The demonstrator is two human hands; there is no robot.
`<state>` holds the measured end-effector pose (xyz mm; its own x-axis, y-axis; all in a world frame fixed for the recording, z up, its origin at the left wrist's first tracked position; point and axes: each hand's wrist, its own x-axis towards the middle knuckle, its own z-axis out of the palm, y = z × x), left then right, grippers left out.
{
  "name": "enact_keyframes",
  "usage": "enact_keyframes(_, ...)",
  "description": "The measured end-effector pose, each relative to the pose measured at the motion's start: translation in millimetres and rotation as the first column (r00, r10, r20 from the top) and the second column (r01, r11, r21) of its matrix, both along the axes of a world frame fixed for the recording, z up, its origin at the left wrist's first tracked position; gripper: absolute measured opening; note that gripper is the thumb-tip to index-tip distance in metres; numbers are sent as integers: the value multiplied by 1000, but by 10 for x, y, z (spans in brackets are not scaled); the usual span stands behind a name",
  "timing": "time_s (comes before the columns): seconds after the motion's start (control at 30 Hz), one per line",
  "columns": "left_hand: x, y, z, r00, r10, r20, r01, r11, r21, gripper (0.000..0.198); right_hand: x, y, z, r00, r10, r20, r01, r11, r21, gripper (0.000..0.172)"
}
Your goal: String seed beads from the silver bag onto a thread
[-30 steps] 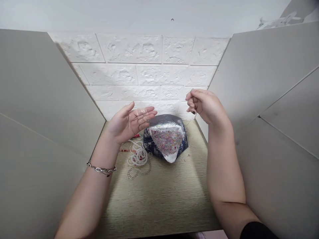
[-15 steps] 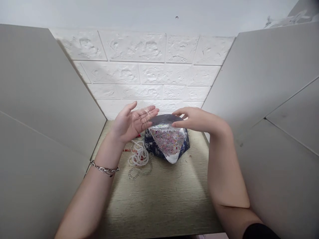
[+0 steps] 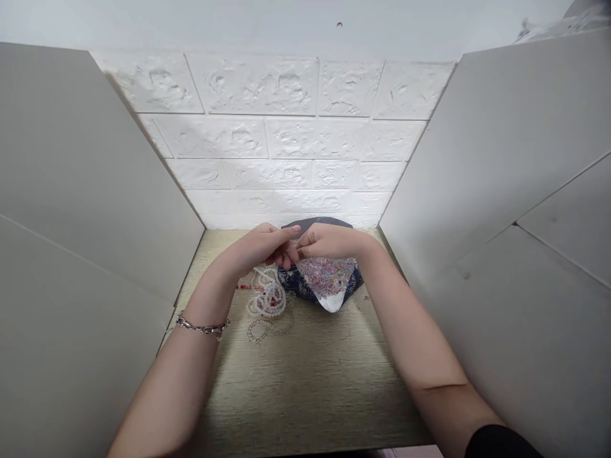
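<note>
My left hand is above the tabletop with its fingers curled down and its thumb stretched toward my right hand. Closed in a pinch, my right hand meets the left fingertips. Whatever lies between the fingers is hidden or too fine to see. Just beneath and behind the hands is an open pouch with a dark blue patterned outside. Its silvery flap carries many small pink and clear beads. Left of the pouch lie coiled strings of white beads, with a short red string beside them.
A loop of clear beads lies in front of the white strings on the wooden tabletop. Grey panels rise at the left and right. A white brick-patterned wall stands behind.
My left hand has turned from palm-up with spread fingers, thin shiny strands across them, to curled down. My right hand has moved left from the pouch's opening and closed against the left fingertips.
</note>
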<state>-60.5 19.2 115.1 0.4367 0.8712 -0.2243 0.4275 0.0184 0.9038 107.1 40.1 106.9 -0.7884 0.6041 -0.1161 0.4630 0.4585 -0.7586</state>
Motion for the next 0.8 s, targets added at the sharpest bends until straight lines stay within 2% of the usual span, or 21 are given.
enact_keyframes(0.07,-17,23,-11,996,66,-58,-63,997,53,46,54,-4,27,999,-40,-15,39,999,-30,25)
enact_keyframes(0.13,-30,50,-32,989,141,-43,-138,988,68,42,123,-12,68,997,-57,-51,54,997,-56,28)
enact_keyframes(0.23,-41,83,-55,952,256,165,-263,964,24,34,219,-23,124,996,-69,-47,67,996,-54,30)
enact_keyframes(0.3,-57,91,-46,882,314,352,-311,948,-66,30,280,-24,148,996,-88,-10,87,995,-55,31)
enact_keyframes(0.37,-88,88,-17,809,345,476,-306,938,-161,29,346,-16,160,989,-147,23,148,987,-63,29)
enact_keyframes(0.43,-128,75,21,785,343,516,-272,939,-210,30,412,4,158,970,-240,42,242,968,-72,26)
enact_keyframes(0.5,-158,55,51,806,320,499,-249,947,-205,31,465,37,137,949,-312,46,315,945,-84,22)
enact_keyframes(0.6,-160,20,67,863,283,419,-255,959,-123,30,504,119,61,930,-357,85,363,928,-79,19)
enact_keyframes(0.73,-94,-17,43,960,187,210,-194,981,17,38,525,281,-111,871,-440,219,457,889,-30,16)
enact_keyframes(0.8,-52,-29,29,982,157,101,-164,985,62,42,546,355,-194,836,-476,274,494,869,1,17)
